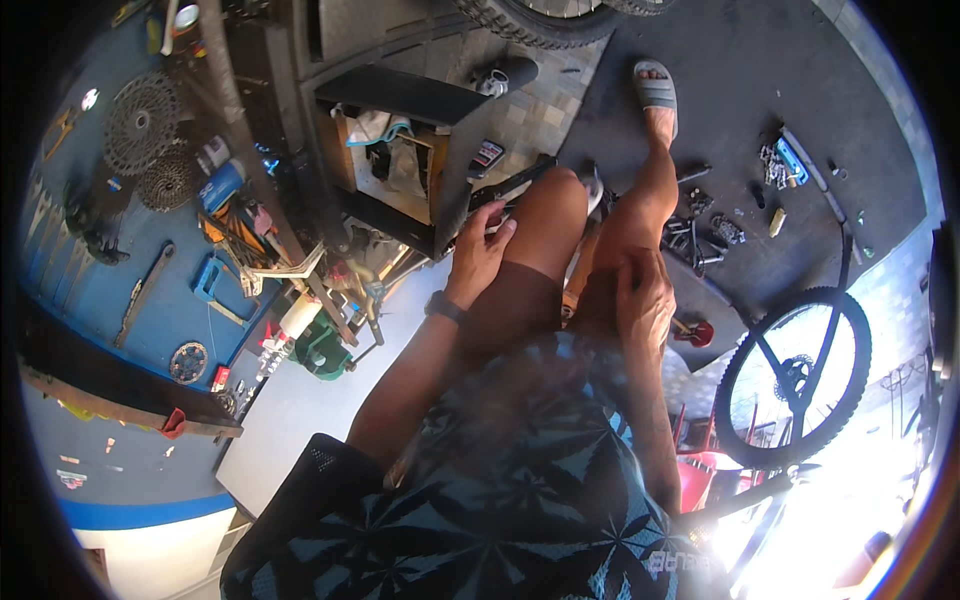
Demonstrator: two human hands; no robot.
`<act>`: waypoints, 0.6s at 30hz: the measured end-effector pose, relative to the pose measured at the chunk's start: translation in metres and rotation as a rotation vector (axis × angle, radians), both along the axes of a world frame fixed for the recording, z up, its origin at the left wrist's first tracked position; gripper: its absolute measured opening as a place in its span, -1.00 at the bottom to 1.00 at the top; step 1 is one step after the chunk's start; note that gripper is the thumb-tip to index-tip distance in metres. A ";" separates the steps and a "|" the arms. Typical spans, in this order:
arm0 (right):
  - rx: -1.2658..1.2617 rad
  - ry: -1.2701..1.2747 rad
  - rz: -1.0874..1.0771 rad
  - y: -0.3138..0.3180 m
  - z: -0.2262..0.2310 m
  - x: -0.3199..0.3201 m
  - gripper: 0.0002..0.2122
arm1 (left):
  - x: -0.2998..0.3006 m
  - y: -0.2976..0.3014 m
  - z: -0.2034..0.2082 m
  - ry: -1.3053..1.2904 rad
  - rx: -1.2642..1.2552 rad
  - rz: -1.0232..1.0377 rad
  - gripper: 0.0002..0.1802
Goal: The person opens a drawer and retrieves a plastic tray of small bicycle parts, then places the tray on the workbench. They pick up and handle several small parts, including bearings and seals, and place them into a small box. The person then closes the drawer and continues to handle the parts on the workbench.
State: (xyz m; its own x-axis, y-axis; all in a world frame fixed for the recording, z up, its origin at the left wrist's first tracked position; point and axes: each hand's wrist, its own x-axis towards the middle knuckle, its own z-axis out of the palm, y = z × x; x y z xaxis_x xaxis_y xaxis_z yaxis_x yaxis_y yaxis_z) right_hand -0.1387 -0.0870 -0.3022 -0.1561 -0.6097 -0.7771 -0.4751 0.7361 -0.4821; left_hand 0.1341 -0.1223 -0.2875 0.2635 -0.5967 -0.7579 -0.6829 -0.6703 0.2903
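Beside my left knee, my left hand (481,255) is loosely bent, its thumb and forefinger apart, and I see nothing held in it. The black open-fronted cabinet (457,170) stands just past that hand, with cloth and plastic inside. My right hand (645,305) lies against my right thigh. Its fingers curl inward and their tips are hidden, so whatever they hold, if anything, does not show. On the dark mat beyond my right leg are several loose metal bike parts (690,240).
Tools and cassettes (143,120) hang on the blue board at left, above a green vise (322,350). A bicycle wheel (735,440) stands at right. Near it, a blue-handled tool (792,160) and a long tube (812,165) lie on the mat. A tyre (540,30) is at the top.
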 end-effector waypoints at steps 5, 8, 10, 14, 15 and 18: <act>0.117 -0.011 0.011 -0.005 -0.002 -0.009 -0.80 | 0.007 -0.007 -0.011 0.002 -0.005 0.075 -0.51; 0.052 0.007 0.046 -0.013 -0.002 -0.011 -0.78 | 0.015 -0.006 -0.013 -0.004 -0.014 0.002 -0.55; 0.065 0.054 0.090 -0.017 -0.003 -0.010 -0.76 | 0.017 0.001 -0.013 0.016 0.042 0.026 -0.55; -0.003 0.041 0.126 -0.025 0.000 -0.014 -0.72 | 0.016 0.019 -0.015 0.052 0.125 0.076 -0.60; 0.024 0.045 0.138 -0.027 0.001 -0.014 -0.72 | 0.016 0.021 -0.017 0.061 0.141 0.075 -0.59; 0.045 0.056 0.223 -0.034 0.003 -0.013 -0.70 | 0.019 0.022 -0.019 0.086 0.005 0.084 -0.61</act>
